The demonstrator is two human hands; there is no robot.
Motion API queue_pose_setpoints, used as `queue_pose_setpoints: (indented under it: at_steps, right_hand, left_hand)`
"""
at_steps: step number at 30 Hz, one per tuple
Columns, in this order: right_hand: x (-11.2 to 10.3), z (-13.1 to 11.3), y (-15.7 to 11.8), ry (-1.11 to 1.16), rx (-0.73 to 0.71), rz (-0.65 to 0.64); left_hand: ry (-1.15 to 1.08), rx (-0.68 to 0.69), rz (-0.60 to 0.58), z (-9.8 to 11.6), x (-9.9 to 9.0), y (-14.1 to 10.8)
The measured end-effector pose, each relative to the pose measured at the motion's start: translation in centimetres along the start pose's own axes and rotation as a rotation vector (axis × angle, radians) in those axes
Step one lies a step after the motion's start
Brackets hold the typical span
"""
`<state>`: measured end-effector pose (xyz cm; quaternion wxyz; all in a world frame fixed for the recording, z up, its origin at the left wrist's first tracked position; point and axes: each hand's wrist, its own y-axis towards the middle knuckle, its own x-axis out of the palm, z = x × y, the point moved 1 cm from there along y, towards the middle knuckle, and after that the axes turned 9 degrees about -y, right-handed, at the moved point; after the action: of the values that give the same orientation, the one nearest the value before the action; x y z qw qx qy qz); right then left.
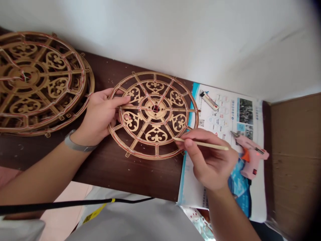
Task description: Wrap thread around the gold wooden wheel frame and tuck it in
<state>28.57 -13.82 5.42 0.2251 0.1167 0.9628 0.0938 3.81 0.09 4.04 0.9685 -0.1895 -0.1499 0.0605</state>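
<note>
My left hand (101, 112) is closed on the left rim of a round gold openwork frame (155, 134), thumb on top and fingers underneath. Red and white wires run along the frame's rings and spokes, and a small bundle of wire shows in its central hole. Pinched in my right hand (209, 155) is a thin pale wooden stick (213, 145). The stick's tip meets the frame's inner ring at the lower right; whether it presses on a wire there is too small to tell.
Several similar gold frames (32, 90) lie stacked at the left of the dark brown table (120, 174). On a printed sheet (225, 100) at the right are a lighter (209, 101) and a pink glue gun (252, 154). A cardboard box (296, 144) stands beyond; a white wall (163, 36) rises behind.
</note>
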Motion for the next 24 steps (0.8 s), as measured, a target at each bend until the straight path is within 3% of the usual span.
queue_pose_setpoints:
  at_steps: [8, 18, 24]
  right_hand:
    - [-0.1, -0.2, 0.3, 0.023, 0.031, -0.048]
    - [0.8, -0.5, 0.7, -0.113, -0.059, -0.41]
    - [1.4, -0.2, 0.5, -0.136, -0.029, -0.44]
  left_hand:
    - [0.005, 0.049, 0.04, 0.0, 0.1, 0.1]
    - [0.06, 0.121, 0.031, -0.9, -0.5, 0.8]
    - [0.047, 0.166, 0.025, -1.0, -0.4, 0.8]
